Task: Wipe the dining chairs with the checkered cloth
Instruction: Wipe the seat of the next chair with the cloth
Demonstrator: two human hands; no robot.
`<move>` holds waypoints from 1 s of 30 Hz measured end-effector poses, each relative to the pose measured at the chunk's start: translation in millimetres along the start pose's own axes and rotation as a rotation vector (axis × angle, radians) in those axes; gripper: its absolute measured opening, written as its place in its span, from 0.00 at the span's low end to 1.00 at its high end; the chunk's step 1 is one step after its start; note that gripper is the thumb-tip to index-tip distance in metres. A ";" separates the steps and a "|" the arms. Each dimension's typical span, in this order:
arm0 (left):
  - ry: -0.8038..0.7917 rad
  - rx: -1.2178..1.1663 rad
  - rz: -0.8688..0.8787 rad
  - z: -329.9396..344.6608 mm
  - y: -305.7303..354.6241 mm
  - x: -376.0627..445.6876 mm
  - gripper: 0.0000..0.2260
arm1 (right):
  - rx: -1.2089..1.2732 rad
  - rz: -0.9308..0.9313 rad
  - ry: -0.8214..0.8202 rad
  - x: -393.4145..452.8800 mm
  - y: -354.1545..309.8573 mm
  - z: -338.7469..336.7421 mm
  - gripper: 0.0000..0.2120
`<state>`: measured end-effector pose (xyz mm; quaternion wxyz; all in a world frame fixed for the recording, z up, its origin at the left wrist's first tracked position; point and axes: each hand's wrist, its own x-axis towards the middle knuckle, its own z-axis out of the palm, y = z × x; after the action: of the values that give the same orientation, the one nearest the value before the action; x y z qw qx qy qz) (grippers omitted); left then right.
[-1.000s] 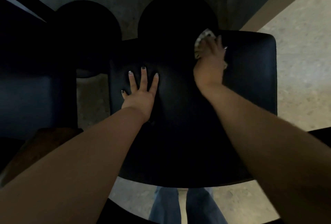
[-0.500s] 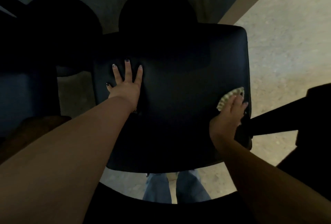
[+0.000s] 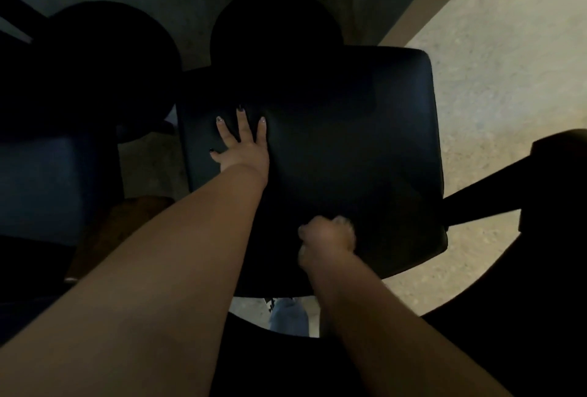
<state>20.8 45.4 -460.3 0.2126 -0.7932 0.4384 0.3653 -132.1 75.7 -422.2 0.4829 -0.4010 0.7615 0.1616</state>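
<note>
A black padded chair seat (image 3: 355,129) fills the middle of the view. My left hand (image 3: 243,145) lies flat on its left part with fingers spread. My right hand (image 3: 327,239) is near the seat's front edge, blurred by motion, with fingers curled. The checkered cloth is almost hidden under that hand; only a pale scrap (image 3: 344,222) shows at the knuckles.
Two dark round shapes (image 3: 276,28) lie beyond the seat. A blue-black seat (image 3: 41,187) stands at the left, a dark chair part (image 3: 508,190) at the right. Pale speckled floor (image 3: 508,63) runs along the right. Jeans (image 3: 289,317) show below the seat.
My right hand swept from the seat's far edge to its right edge, then to the front middle, with the cloth under it. My left hand stayed flat in place.
</note>
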 end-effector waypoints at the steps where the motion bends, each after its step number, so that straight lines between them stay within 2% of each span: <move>1: 0.001 -0.002 0.002 0.9 0.6 0.7 0.54 | -0.002 -0.120 0.097 13.8 -4.4 -15.8 0.24; 2: 0.002 -0.006 0.004 1.6 0.9 1.1 0.54 | 0.158 -0.278 0.240 29.9 -10.5 -35.2 0.29; 3: 0.004 -0.009 0.005 1.6 1.0 1.2 0.54 | 0.180 -0.381 0.436 52.9 -17.9 -57.5 0.33; 4: 0.009 -0.006 0.009 0.9 1.1 0.9 0.54 | 0.161 -0.446 0.556 61.7 -31.2 -90.4 0.35; 5: 0.013 0.001 0.014 0.4 0.6 1.0 0.54 | 0.001 -0.472 0.599 77.2 -37.9 -107.7 0.36; 6: 0.011 0.002 0.020 0.1 -0.1 1.0 0.54 | -0.120 -0.514 0.594 94.2 -40.9 -124.5 0.37; 8: 0.011 -0.002 0.031 2.9 -0.4 2.8 0.54 | -0.297 -0.483 0.542 127.7 -47.0 -146.8 0.39; 11: 0.036 0.037 0.027 9.0 -1.3 9.1 0.54 | -0.252 -0.381 0.618 150.4 -61.4 -121.5 0.37; 13: 0.038 0.039 0.030 9.9 0.0 8.0 0.53 | -0.278 -0.526 0.687 135.6 -59.7 -72.8 0.35; 14: 0.039 0.048 0.035 9.2 0.1 7.3 0.54 | -0.335 -0.671 0.665 123.1 -51.3 -45.3 0.35; 16: 0.017 0.066 0.041 6.7 -1.2 4.7 0.57 | -0.499 -0.961 0.461 89.0 -18.0 5.9 0.37; 18: 0.015 0.076 0.041 5.8 -2.0 3.3 0.57 | -0.595 -1.124 0.178 63.5 16.2 28.1 0.37; 19: 0.022 0.081 0.041 6.4 -2.2 3.3 0.55 | -0.576 -1.175 0.106 61.6 23.9 22.8 0.37; 20: 0.032 0.085 0.040 7.1 -2.1 3.6 0.54 | -0.521 -1.206 0.127 65.2 21.3 8.8 0.37; 22: 0.053 0.094 0.043 9.1 -2.2 4.1 0.52 | -0.433 -1.149 0.312 84.2 -2.7 -32.2 0.38; 25: 0.069 0.108 0.046 10.1 -2.1 4.0 0.52 | -0.336 -0.902 0.556 129.6 -51.1 -105.0 0.37; 28: 0.062 0.108 0.043 10.1 -1.5 3.5 0.54 | -0.313 -0.737 0.599 166.4 -79.5 -137.2 0.37; 30: 0.058 0.113 0.041 10.0 -1.3 3.9 0.56 | -0.338 -0.728 0.662 169.5 -86.0 -123.3 0.38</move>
<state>19.3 50.6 -469.8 0.2368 -0.7809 0.4806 0.3212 -176.7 -133.3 -497.4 0.1698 -0.7419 0.6479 -0.0316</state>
